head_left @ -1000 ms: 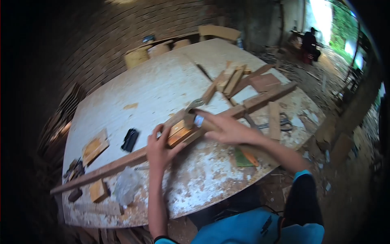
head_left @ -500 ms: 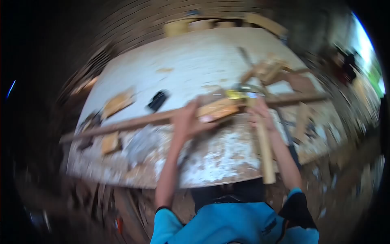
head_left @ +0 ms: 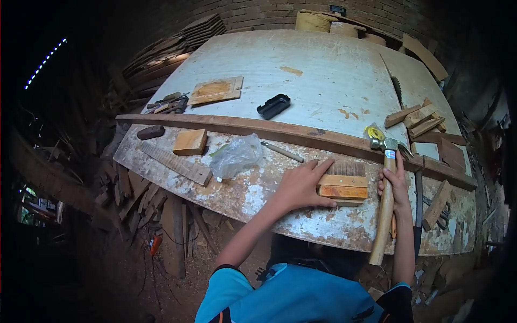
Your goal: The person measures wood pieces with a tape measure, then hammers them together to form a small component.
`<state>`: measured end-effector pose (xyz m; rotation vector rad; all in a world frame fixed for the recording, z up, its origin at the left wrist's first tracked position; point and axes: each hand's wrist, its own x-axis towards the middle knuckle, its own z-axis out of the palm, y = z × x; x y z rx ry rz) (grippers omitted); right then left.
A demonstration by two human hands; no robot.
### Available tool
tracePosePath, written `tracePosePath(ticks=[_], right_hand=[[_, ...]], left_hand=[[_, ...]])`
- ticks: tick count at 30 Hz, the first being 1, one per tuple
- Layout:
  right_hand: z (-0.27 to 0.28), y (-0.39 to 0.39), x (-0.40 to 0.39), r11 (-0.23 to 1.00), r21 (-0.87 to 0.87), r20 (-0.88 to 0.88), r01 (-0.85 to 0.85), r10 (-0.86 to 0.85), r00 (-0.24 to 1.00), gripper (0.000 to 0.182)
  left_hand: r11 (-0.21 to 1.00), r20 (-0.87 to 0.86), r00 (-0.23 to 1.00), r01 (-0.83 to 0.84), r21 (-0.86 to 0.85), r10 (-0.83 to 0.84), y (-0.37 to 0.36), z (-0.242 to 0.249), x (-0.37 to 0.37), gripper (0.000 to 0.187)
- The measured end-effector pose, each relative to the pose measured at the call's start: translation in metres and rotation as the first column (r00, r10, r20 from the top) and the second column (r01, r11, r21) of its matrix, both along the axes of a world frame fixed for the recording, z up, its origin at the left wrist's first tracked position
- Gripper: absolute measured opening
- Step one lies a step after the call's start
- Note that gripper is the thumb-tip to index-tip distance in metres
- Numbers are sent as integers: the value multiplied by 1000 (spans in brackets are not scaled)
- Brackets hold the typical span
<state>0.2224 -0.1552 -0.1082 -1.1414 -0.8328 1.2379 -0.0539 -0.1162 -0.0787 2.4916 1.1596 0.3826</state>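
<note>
My left hand (head_left: 302, 185) rests on the near part of the workbench, its thumb and forefinger spread around the left end of a wooden block (head_left: 344, 191). The block looks built of stacked strips, with an orange-brown near face and a dark ridged piece at its far side. My right hand (head_left: 397, 185) is closed around the upper handle of a claw hammer (head_left: 383, 215). The steel head points up and the wooden handle hangs toward the bench's front edge. Just behind the hammer head lies a yellow tape measure (head_left: 374, 131), partly hidden.
A long wooden beam (head_left: 242, 127) crosses the workbench (head_left: 323, 64). Near it lie a plastic bag (head_left: 237, 156), a chisel-like rod (head_left: 283, 152), a small block (head_left: 189, 142) and a black case (head_left: 273, 106). Offcuts (head_left: 423, 117) and a handsaw (head_left: 397, 89) lie right.
The view has turned and sharpened. The wooden block, earlier overlapping the beam in view, now lies nearer the bench's front edge under my left hand. The hammer stays in my right hand.
</note>
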Motion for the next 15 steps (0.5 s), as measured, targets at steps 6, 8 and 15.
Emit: tracePosePath(ticks=[6, 8, 15], right_hand=[[-1, 0, 1, 999, -23, 42, 25, -24, 999, 74], [-1, 1, 1, 999, -28, 53, 29, -28, 998, 74], [1, 1, 0, 999, -17, 126, 44, -41, 991, 73]], left_hand=[[987, 246, 963, -135, 88, 109, -7, -12, -31, 72], [888, 333, 894, -389, 243, 301, 0, -8, -62, 53], [838, 65, 922, -375, 397, 382, 19, -18, -141, 17]])
